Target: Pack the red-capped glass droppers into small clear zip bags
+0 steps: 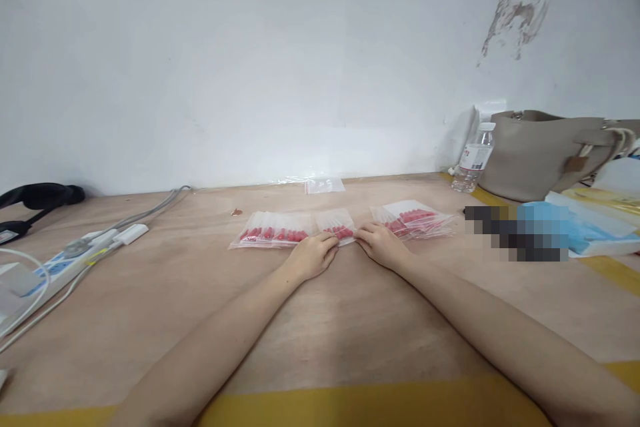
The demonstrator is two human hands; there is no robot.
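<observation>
A small clear plastic bag (334,220) with small red pieces in it lies in front of me on the table. My left hand (316,255) has its curled fingers on the bag's near left edge. At the near right corner, my right hand (383,245) pinches the same bag's edge. A row of overlapping bags with red pieces (273,230) lies to the left of my left hand. To the right of my right hand lies a stack of similar bags (413,217). What the red pieces are is too small to tell.
A flat clear bag (325,185) lies by the wall. At left are a power strip (55,273) with cables and a black headset (43,197). At right stand a water bottle (475,159) and a grey handbag (540,153), with blue material (595,230) before them.
</observation>
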